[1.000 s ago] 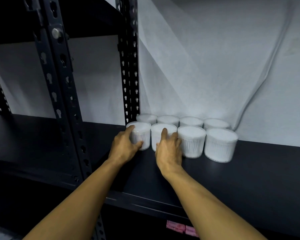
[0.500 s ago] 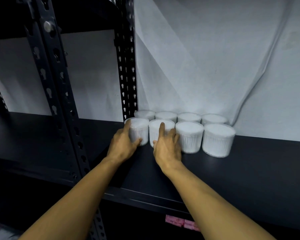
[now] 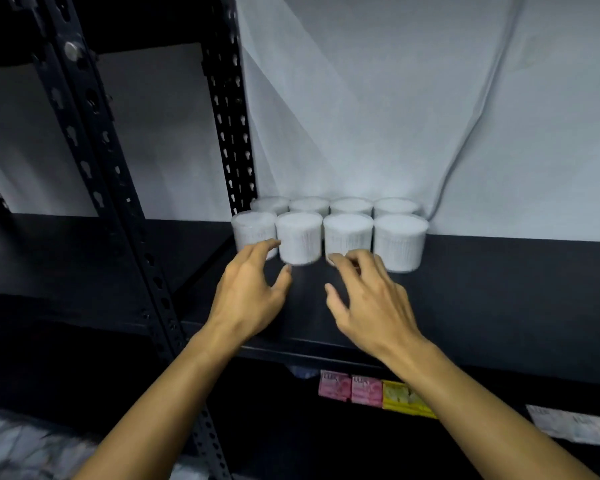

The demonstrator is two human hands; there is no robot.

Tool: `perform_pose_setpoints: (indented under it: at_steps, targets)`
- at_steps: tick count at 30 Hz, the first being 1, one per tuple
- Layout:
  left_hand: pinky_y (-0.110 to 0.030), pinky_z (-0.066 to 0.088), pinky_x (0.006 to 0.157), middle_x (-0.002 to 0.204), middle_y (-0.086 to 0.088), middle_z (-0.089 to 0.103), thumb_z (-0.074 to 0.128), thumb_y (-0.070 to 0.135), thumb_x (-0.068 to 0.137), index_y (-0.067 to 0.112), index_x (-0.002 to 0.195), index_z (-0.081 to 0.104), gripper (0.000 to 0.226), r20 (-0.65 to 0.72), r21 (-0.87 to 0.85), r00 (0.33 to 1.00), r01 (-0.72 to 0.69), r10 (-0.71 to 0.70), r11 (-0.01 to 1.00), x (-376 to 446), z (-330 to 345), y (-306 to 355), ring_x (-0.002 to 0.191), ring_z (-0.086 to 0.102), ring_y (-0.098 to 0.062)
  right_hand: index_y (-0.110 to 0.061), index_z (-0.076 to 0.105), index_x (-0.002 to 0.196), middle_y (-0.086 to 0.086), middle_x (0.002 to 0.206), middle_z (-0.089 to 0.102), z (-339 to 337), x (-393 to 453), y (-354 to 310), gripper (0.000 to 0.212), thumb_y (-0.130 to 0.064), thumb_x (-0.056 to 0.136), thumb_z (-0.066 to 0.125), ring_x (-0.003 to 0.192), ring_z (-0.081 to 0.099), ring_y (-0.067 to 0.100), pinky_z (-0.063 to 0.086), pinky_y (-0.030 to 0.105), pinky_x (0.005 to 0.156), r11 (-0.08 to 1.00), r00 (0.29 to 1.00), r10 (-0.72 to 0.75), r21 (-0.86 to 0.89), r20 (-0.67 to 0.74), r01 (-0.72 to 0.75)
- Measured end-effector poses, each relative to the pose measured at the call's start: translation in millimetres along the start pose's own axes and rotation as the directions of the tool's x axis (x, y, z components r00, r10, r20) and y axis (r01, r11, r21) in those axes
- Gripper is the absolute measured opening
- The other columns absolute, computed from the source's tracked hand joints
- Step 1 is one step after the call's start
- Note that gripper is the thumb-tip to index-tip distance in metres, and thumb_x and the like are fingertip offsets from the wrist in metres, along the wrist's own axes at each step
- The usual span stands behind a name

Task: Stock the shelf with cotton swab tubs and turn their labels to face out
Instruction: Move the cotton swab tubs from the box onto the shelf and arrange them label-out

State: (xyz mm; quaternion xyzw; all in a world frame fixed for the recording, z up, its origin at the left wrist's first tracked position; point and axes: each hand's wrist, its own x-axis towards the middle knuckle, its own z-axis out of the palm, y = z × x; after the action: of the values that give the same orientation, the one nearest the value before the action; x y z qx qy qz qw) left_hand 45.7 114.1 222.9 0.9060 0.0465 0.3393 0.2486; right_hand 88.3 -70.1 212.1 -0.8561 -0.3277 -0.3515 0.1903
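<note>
Several white cotton swab tubs stand in two rows on the black shelf (image 3: 499, 306), against a white cloth backdrop. The front row runs from the leftmost tub (image 3: 252, 230) past a second tub (image 3: 299, 239) and a third tub (image 3: 347, 233) to the rightmost tub (image 3: 399, 241). The back row (image 3: 329, 204) sits close behind. My left hand (image 3: 250, 292) hovers just in front of the leftmost two tubs, fingers spread, holding nothing. My right hand (image 3: 368, 299) is open in front of the third tub, fingertips near its base. No labels are readable.
A black perforated upright (image 3: 118, 202) stands at the left front and another upright (image 3: 231, 133) at the back beside the tubs. Below the shelf lie pink packets (image 3: 350, 389) and a yellow packet (image 3: 402, 398). The shelf stretches bare to the right.
Both hands let go of the two left front tubs and pulled back toward me, fingers spreading. The view tilted down, showing packets on the lower level.
</note>
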Motion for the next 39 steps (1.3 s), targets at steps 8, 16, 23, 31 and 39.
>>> perform_pose_setpoints:
  at_steps: [8, 16, 23, 31, 39]
  targets:
    - [-0.036, 0.055, 0.074, 0.103, 0.0, 0.068, 0.061, 0.015, 0.09, 0.009, 0.111, 0.069, 0.024, -0.192, -0.076, 0.936, -0.315, 0.296, 0.946, -87, 44, 62, 0.092, 0.065, -0.016, -0.007, 0.068, 0.107, 0.005, 0.101, 0.06, -30, -113, 44, 0.024, -0.015, 0.085, 0.062, 0.098, 0.057, 0.019, 0.053, 0.026, 0.064, 0.988, 0.989, -0.117, 0.091, -0.088, 0.125]
    - [-0.026, 0.051, 0.065, 0.117, -0.012, 0.064, 0.062, 0.011, 0.079, 0.007, 0.107, 0.072, 0.03, -0.045, 0.13, 0.875, -0.473, 0.482, 0.871, -162, 103, 59, 0.112, 0.056, -0.028, -0.004, 0.07, 0.094, 0.018, 0.112, 0.063, -6, -212, 78, 0.021, -0.007, 0.085, 0.051, 0.123, 0.049, 0.033, 0.05, 0.038, 0.093, 0.97, 0.97, -0.241, 0.023, 0.03, 0.241]
    - [-0.022, 0.048, 0.053, 0.116, -0.005, 0.058, 0.057, 0.017, 0.08, 0.012, 0.116, 0.065, 0.037, 0.263, 0.037, 0.873, -0.434, 0.41, 0.9, -210, 169, 23, 0.103, 0.056, -0.018, -0.011, 0.067, 0.099, 0.007, 0.107, 0.058, 55, -296, 102, 0.025, -0.017, 0.082, 0.05, 0.106, 0.051, 0.024, 0.048, 0.031, 0.087, 0.98, 0.909, -0.198, 0.061, 0.365, 0.189]
    - [-0.031, 0.054, 0.057, 0.108, -0.001, 0.061, 0.055, 0.037, 0.075, 0.019, 0.111, 0.065, 0.042, 0.659, 0.134, 0.75, -0.189, 0.055, 0.973, -286, 232, -45, 0.093, 0.062, -0.021, -0.019, 0.072, 0.091, 0.003, 0.099, 0.06, 135, -369, 86, 0.056, -0.034, 0.039, 0.085, 0.074, 0.064, 0.015, 0.052, 0.022, 0.051, 0.994, 0.632, -0.008, 0.077, 0.775, -0.083]
    - [-0.061, 0.034, 0.102, 0.121, -0.015, 0.059, 0.066, 0.066, 0.058, 0.016, 0.12, 0.047, 0.083, 0.786, 0.384, 0.563, -0.118, -0.257, 0.916, -353, 280, -86, 0.118, 0.054, -0.04, -0.024, 0.066, 0.109, 0.019, 0.112, 0.061, 182, -410, 68, 0.087, -0.055, 0.03, 0.081, 0.094, 0.054, 0.036, 0.056, 0.047, 0.077, 0.978, 0.425, 0.18, -0.118, 0.887, -0.17]
